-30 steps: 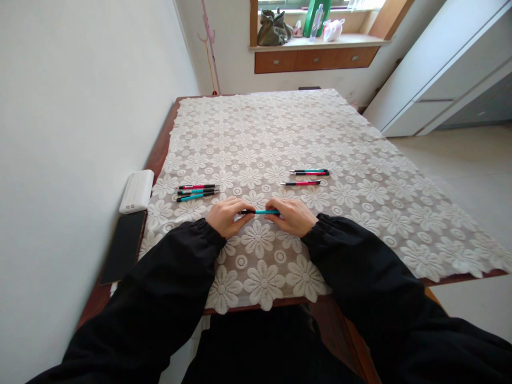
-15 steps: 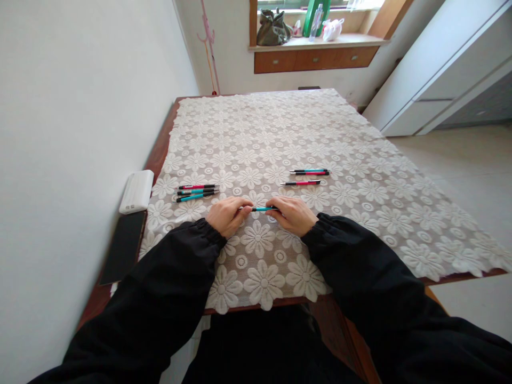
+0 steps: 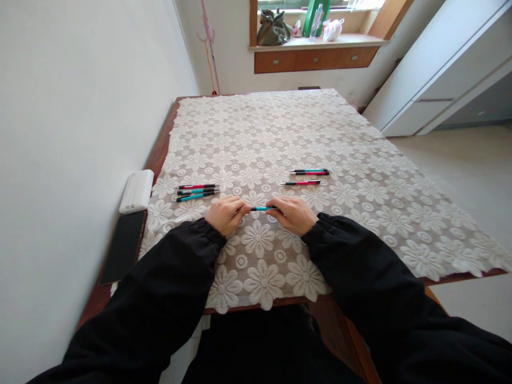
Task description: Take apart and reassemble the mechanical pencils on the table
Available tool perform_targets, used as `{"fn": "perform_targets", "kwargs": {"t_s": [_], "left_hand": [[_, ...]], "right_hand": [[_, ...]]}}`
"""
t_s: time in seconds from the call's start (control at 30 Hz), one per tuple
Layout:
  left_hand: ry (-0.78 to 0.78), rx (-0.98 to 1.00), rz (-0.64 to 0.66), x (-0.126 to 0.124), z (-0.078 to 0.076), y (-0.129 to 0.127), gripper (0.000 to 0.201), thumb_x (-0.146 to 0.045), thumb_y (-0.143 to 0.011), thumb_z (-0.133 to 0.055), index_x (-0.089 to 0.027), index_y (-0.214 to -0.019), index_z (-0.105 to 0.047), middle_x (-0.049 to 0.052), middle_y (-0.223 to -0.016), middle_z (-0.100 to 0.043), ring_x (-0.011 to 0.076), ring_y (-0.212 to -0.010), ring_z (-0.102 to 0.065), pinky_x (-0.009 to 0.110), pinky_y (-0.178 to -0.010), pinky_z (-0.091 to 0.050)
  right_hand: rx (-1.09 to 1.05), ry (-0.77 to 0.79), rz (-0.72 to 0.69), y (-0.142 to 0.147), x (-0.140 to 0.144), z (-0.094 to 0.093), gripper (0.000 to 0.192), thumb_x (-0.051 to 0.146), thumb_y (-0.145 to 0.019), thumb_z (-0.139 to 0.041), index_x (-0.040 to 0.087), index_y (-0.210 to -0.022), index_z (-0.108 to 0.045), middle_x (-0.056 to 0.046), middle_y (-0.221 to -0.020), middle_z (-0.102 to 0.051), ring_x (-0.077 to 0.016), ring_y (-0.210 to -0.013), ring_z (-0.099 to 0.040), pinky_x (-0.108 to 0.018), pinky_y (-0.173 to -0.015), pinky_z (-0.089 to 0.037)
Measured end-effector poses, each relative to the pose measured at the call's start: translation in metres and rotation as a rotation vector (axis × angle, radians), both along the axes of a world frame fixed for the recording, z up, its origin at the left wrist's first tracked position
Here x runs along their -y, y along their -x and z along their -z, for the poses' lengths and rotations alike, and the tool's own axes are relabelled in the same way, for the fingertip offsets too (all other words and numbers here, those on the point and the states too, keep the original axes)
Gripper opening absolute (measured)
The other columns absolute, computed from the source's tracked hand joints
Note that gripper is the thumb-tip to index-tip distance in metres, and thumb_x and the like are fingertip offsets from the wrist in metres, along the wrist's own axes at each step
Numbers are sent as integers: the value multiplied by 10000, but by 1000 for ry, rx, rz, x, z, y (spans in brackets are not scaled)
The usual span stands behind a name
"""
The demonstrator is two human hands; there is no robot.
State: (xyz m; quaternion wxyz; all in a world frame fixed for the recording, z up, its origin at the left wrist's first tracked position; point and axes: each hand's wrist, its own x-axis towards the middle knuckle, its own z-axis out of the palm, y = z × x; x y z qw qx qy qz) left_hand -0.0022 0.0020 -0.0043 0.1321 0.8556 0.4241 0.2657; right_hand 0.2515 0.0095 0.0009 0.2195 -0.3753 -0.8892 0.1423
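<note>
Between my two hands a blue-and-black pen [image 3: 259,208] lies level, just above or on the lace tablecloth. My left hand [image 3: 227,214] pinches its left end with thumb and fingertips. The right end is gripped by my right hand [image 3: 294,214], whose fingers cover part of the barrel. Beyond my left hand lie a red pen [image 3: 197,186] and two blue pens, the nearer blue pen [image 3: 196,197] slightly slanted. Past my right hand is a red pen [image 3: 301,183], with another red pen [image 3: 310,173] and a blue pen [image 3: 309,170] side by side behind it.
A floral lace tablecloth [image 3: 256,133] covers the wooden table. At its left edge, by the wall, sit a white box-like device [image 3: 136,191] and a flat black object [image 3: 123,246]. A windowsill [image 3: 304,42] with bags and a bottle is at the back.
The fingers of my left hand have shifted slightly left along the pen, showing more of its black end. My right hand and the lying pens stay put.
</note>
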Motion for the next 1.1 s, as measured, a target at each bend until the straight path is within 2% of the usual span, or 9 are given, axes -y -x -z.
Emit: {"fn": "perform_targets", "kwargs": {"t_s": [0.13, 0.27, 0.37, 0.47, 0.67, 0.83, 0.93, 1.1], "left_hand": [[-9, 53, 0, 1, 2, 0, 163, -342, -987, -581, -203, -981, -666, 42, -921, -689, 177, -828, -631, 317, -750, -495], [-9, 107, -39, 3, 0, -1, 224, -391, -989, -575, -205, -1081, -660, 30, -899, -693, 170, -808, -634, 316, -752, -495], [-6, 53, -29, 1, 0, -1, 303, -421, -1025, -496, -204, -953, -696, 34, -849, -696, 180, -803, -626, 326, -751, -482], [-41, 10, 4, -1, 1, 0, 350, -428, -1022, -509, -201, -831, -697, 42, -814, -699, 192, -806, -620, 330, -739, -474], [-124, 48, -15, 1, 1, -1, 294, -477, -969, -607, -213, -911, -723, 47, -876, -732, 206, -850, -638, 346, -786, -494], [-124, 107, -46, 2, -1, -1, 284, -482, -946, -645, -212, -911, -726, 39, -856, -737, 196, -814, -635, 344, -774, -494], [-97, 124, -57, 2, -3, 0, 284, -433, -996, -567, -207, -944, -730, 43, -870, -738, 194, -822, -625, 347, -789, -483], [-27, 62, -46, 3, -5, 0, 439, -388, -1048, -418, -201, -761, -693, 46, -784, -704, 194, -795, -598, 347, -769, -449]], "right_hand": [[27, 14, -23, 1, 0, 1, 189, 290, -1045, -474, 199, -1063, -639, -66, -936, -735, -191, -828, -661, -286, -713, -406], [18, 23, -22, 0, 0, 2, 197, 303, -1044, -480, 201, -1053, -649, -66, -929, -738, -193, -821, -663, -288, -707, -408], [-4, 11, -42, 0, -1, 2, 208, 333, -1045, -489, 199, -1057, -648, -74, -954, -738, -199, -851, -665, -290, -727, -421], [15, -1, -45, 0, 0, 0, 224, 342, -1050, -479, 195, -1043, -648, -76, -948, -733, -197, -852, -660, -287, -728, -412], [109, 15, -11, 1, 3, -5, 261, 340, -1048, -470, 203, -936, -661, -35, -782, -700, -176, -701, -614, -297, -642, -321], [47, 34, -2, 1, 1, -3, 245, 331, -1047, -471, 207, -978, -670, -37, -804, -698, -176, -727, -609, -288, -662, -342], [-36, -11, -15, 0, 0, -2, 227, 339, -1043, -493, 201, -1013, -671, -58, -871, -704, -189, -795, -615, -292, -718, -391], [-112, -115, -9, 0, 0, -5, 181, 326, -1026, -542, 196, -985, -662, -58, -845, -682, -203, -813, -583, -316, -731, -414]]}}
